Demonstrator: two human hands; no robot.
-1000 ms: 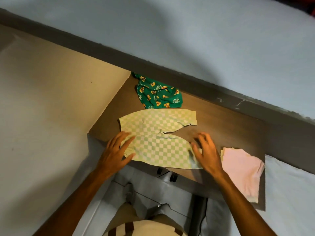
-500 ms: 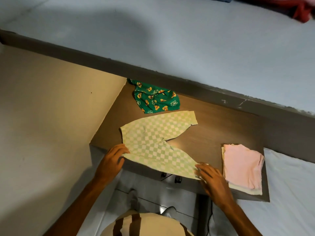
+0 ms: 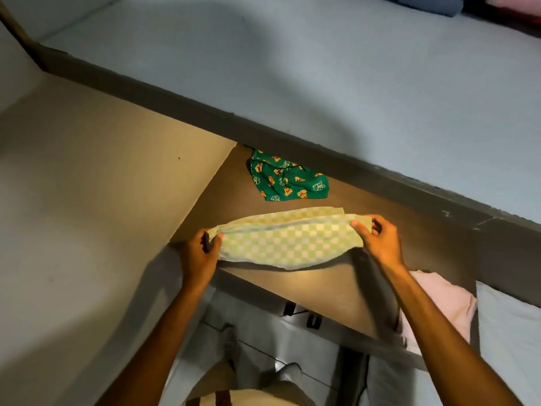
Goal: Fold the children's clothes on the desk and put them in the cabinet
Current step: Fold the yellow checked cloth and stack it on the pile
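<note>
Lifting the near leg of the checked pants over the far one, both hands' fingers pinch its ends, just before the green shorts. First fold half done.

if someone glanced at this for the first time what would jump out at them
First, the green checked pants held up over the middle of the brown desk, the left hand pinching one end and the right hand the other. Behind them, by the wall, lies a crumpled dark green cartoon-print garment. At the desk's right end sits a folded pink pile, partly hidden by the right forearm.
</note>
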